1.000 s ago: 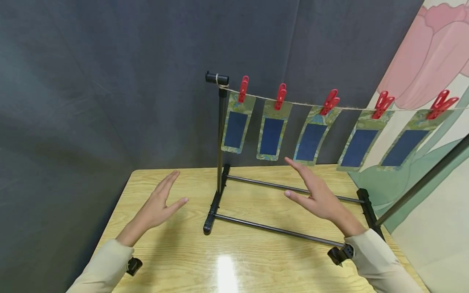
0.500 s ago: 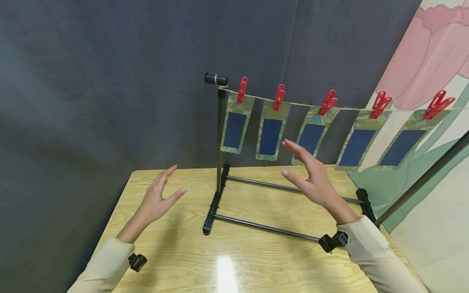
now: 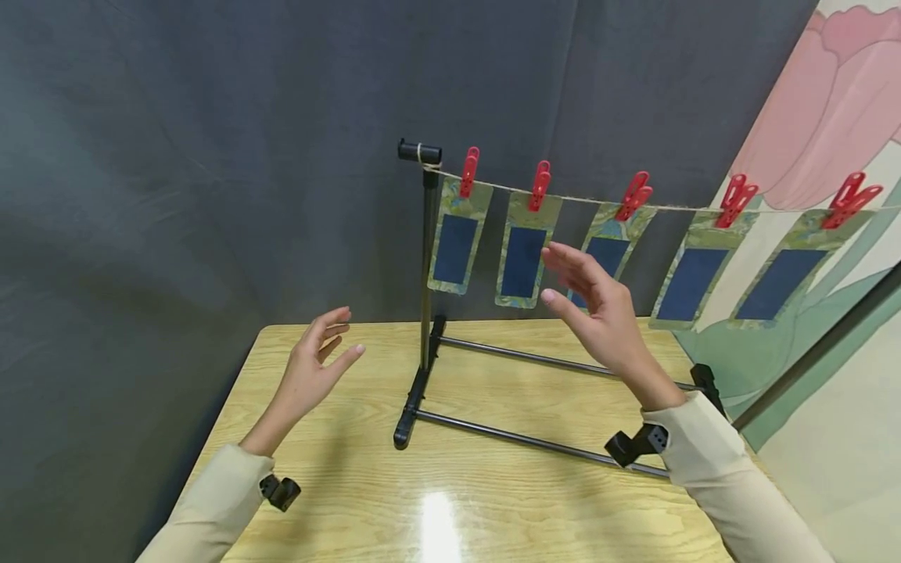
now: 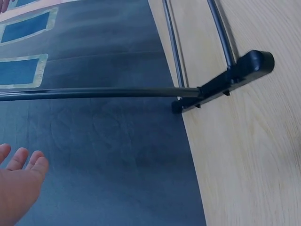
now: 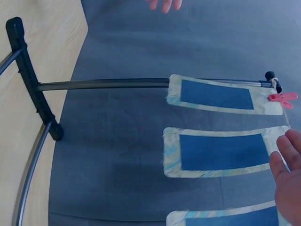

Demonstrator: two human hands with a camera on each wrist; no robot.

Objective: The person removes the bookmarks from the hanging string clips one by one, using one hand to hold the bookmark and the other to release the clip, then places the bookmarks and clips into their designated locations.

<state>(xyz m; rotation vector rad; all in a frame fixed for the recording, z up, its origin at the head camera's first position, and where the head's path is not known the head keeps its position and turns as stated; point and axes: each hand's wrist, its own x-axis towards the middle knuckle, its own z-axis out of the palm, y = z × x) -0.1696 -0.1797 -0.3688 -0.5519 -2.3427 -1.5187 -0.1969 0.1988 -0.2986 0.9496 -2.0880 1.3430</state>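
Observation:
Several cards, blue in the middle with patterned green borders, hang in a row from a string (image 3: 584, 200). A red clothespin holds each one, such as the leftmost clothespin (image 3: 469, 172) over the leftmost card (image 3: 454, 249). My right hand (image 3: 605, 313) is raised in front of the third card (image 3: 609, 252), overlapping its lower part in the head view, fingers loosely bent and holding nothing. Left of the stand's upright, my left hand (image 3: 310, 371) hovers above the table, fingers relaxed and thumb apart, with nothing in it.
The string is tied to the top of a black stand (image 3: 426, 274) whose base bars (image 3: 521, 439) cross the wooden table (image 3: 338, 500). A second slanted pole (image 3: 820, 344) rises at the right. A dark grey curtain (image 3: 211, 156) hangs behind, beside a flower-patterned cloth (image 3: 809, 117).
Both hands have risen, the right one further, now covering more of the third card. Their fingers are a little more bent. The cards and clothespins hang as before.

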